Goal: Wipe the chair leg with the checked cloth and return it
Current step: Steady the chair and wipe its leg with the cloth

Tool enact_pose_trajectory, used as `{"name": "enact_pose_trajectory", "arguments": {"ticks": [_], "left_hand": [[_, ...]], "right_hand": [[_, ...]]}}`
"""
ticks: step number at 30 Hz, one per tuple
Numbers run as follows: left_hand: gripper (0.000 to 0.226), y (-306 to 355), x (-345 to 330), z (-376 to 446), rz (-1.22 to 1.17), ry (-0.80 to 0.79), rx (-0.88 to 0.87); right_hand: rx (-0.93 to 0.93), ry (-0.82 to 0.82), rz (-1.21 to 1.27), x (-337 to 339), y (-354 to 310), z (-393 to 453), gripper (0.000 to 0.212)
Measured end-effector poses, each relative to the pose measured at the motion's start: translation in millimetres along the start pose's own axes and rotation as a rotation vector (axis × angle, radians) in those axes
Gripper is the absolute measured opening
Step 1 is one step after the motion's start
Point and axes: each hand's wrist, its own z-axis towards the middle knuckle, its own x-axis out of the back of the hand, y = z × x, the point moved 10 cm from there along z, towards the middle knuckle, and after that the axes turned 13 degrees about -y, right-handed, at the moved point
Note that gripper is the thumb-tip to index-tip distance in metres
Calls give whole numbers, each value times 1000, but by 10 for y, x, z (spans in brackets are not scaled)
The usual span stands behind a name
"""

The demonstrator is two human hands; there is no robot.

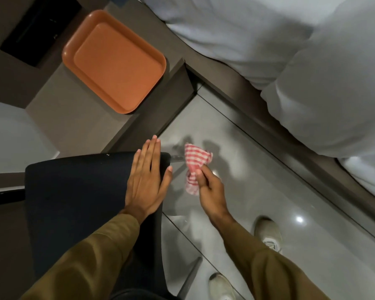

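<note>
Nearest the camera, two olive-brown sleeves reach forward and down over a glossy grey tiled floor (258, 169), with a pair of pale shoes (268, 233) at the lower right. Both forearms angle inward, the left lying across the dark chair seat (74, 191). The left hand (148, 180) lies flat and open on the seat's far right corner, palm down, fingers straight and held together, thumb spread toward the edge. Just beside it, past the seat's edge and above the floor, the right hand (210, 191) is closed around the checked cloth (195, 165), pinching it between thumb and curled fingers with the wrist bent slightly down. That cloth is soft woven fabric in red and white checks, bunched into a crumpled wad that fans out above the fist and hangs a little below it. It sits near a thin metallic part of the chair (178, 157) showing at the seat's corner; whether it touches cannot be told. The seat is matte, dark and rounded at the corners. Farther off, a smooth orange tray (117, 61) with rounded corners rests on a grey-brown counter (74, 118). White bedding (290, 61), soft and creased, fills the far right.
</note>
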Motion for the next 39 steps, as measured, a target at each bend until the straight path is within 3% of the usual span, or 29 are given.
{"name": "enact_pose_trajectory", "arguments": {"ticks": [5,7,14,17,23,28,30,33,37,39], "left_hand": [[74,27,18,16,-54,51,2],[74,21,14,10,-51,57,-2],[77,28,16,10,-76,72,-24],[78,39,28,21,-71,72,-17],[75,62,42,3,-39,99,-48],[75,68,38,1,-28,109,-62],[75,67,27,8,-26,102,-61],[75,63,32,2,-39,93,-53],[75,76,46,1,-49,60,-22],[76,91,66,7,-59,50,-15]], "right_hand": [[46,-89,-90,-465,-191,232,31],[154,-53,-247,-542,-305,249,28],[162,81,-359,-453,-79,442,33],[170,28,-191,-519,136,611,33],[82,61,-110,-371,612,964,35],[-180,231,441,-277,1160,1235,38],[-223,239,325,-286,1104,1193,35],[-27,91,-111,-353,621,988,27],[196,28,-148,-487,58,555,26],[209,13,-156,-553,-38,455,25]]}}
